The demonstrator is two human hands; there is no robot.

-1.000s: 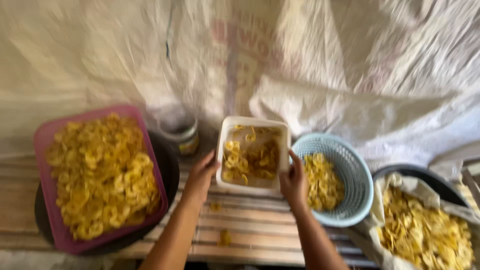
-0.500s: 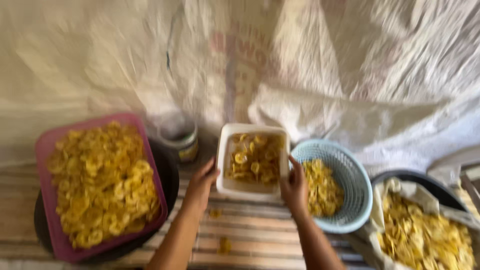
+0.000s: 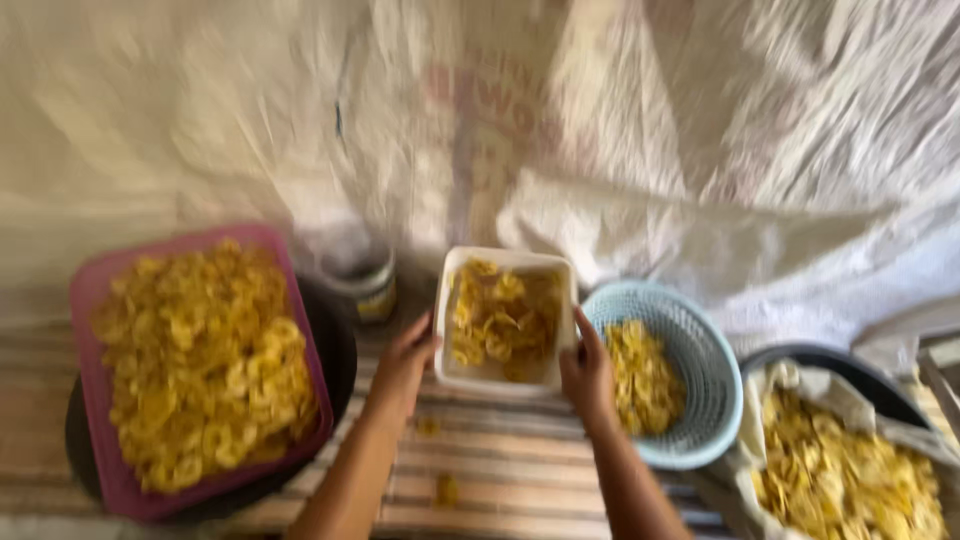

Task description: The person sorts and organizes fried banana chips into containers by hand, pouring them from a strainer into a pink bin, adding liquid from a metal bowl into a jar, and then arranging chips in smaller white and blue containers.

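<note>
Both hands (image 3: 400, 365) (image 3: 587, 375) grip white tub (image 3: 505, 385) of seemingly yellow chips (image 3: 503, 318).

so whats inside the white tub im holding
The white tub holds yellow chips, piled loosely and covering most of its floor. The left hand and right hand hold its sides. What lies beneath the chips is covered; the picture is blurred.

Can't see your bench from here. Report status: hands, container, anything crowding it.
Left hand and right hand grip white tub of yellow chips by its sides. Blue basket close on right, small jar on left.
</note>
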